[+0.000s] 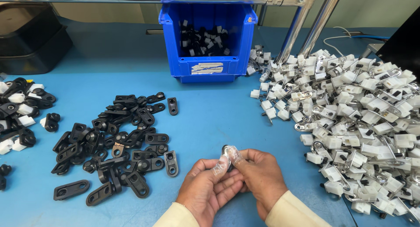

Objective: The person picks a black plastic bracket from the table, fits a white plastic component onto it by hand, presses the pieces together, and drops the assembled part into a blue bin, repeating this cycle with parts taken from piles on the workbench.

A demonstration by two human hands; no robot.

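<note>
Hands: left hand (210, 187) and right hand (258, 179) meet at the near edge of the blue worktable (210, 113), cream sleeves showing, thumbs capped in clear plastic finger covers (223, 163), probably for grip.
Grip: both hands' fingertips are pressed together on one small black plastic part (226, 149), raised just above the table where the eyes can check it.
Left of the hands: scattered black oval two-hole plastic links (118, 139), within reach.
Right side: large heap of white plastic clips with metal springs (358, 122).
Behind: blue open-front plastic bin (208, 38) holding small black-and-white pieces.
</note>
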